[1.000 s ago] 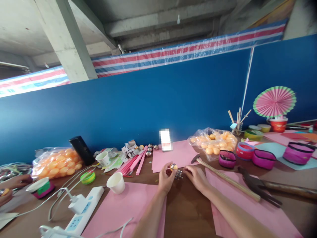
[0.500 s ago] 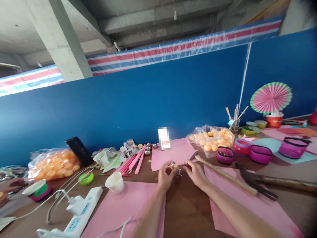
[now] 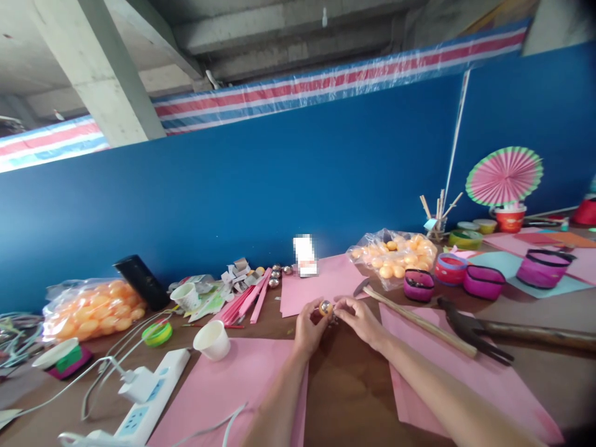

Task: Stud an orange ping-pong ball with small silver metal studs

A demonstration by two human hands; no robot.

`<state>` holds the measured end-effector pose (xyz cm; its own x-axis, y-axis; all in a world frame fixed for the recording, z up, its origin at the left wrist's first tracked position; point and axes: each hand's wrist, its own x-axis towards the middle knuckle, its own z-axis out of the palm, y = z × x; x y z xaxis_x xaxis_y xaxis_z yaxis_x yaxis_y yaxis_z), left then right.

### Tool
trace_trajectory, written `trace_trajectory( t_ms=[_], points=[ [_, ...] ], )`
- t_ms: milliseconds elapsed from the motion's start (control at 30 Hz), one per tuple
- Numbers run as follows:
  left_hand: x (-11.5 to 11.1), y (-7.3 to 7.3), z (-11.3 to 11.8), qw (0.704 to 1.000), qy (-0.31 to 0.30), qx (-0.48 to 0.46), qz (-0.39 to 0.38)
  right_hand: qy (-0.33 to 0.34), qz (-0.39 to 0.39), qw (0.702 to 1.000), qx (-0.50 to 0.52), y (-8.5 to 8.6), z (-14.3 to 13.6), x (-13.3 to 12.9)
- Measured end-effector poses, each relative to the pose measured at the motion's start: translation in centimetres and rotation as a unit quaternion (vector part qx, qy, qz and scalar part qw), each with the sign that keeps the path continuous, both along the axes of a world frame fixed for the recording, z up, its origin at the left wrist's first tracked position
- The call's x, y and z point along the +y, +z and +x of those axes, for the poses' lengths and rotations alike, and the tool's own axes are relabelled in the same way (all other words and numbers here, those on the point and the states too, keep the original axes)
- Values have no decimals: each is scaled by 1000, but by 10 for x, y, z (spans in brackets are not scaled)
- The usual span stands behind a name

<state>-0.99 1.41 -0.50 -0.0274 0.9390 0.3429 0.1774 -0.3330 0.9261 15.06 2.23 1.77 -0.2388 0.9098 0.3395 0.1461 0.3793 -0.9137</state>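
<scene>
My left hand [image 3: 309,329] is closed around a small orange ball [image 3: 326,308], gripped between thumb and fingers above the brown table. Part of the ball's surface is covered in shiny silver. From the right, my right hand [image 3: 361,320] meets it, thumb and fingertips pinched together at the ball's side. Whatever those fingertips hold is too small to make out. Just below the ball, tiny silver bits [image 3: 334,321] show on the table, partly hidden by my hands. Several silver-covered balls [image 3: 275,275] lie farther back near the blue partition.
Two hammers, one light-handled [image 3: 419,316] and one heavier [image 3: 470,326], lie on the right. Pink paper sheets [image 3: 246,379], a white cup [image 3: 212,340], a power strip [image 3: 151,397] and cables lie left. Bags of orange balls [image 3: 400,251] and purple pouches [image 3: 484,282] stand behind.
My right hand has moved left to the ball, closing the gap between my hands. The tiny silver bits are now more hidden. At the far left, another person's hand has left the view.
</scene>
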Motion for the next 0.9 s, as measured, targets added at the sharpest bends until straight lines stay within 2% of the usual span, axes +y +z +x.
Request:
trace_trajectory(
  t_ms=[200,367,733,900],
  points=[
    [-2,4,3,999,11,37,22,38,-48,998,33,1,-2,-3],
    [-5,7,4,998,17,56,27,60,-42,997,22,5,-2,-5],
    [-5,3,2,994,19,91,48,60,-36,998,1,3,-1,-4],
    [-6,6,4,993,26,102,52,56,-39,998,-9,6,-1,-5]
  ],
)
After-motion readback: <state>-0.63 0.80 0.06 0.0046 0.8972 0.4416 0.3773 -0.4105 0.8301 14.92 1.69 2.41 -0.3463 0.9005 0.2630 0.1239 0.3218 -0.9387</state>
